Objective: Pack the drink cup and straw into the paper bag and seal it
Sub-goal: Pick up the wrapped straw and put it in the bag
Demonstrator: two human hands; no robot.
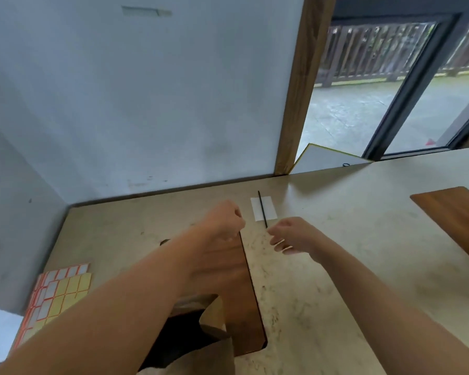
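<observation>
Head view, read from left to right: sheets of orange-edged sticker labels (57,293) are seen lying at the left edge of the counter (336,239). Beside them, an open paper bag (209,334) is seen under the left forearm at the near edge, on a dark wooden board (244,293); what is inside it cannot be told. The left hand (224,221) is held above the board's far end with its fingers (237,213) curled into a fist, and nothing is seen in it. Just beyond, a thin black straw (262,208) is laid across a white slip of paper (264,209) on the counter. The right hand (290,234) is held near the straw's near end, fingers loosely curled, gripping nothing. A second wooden board (455,215) is seen at the far right.
</observation>
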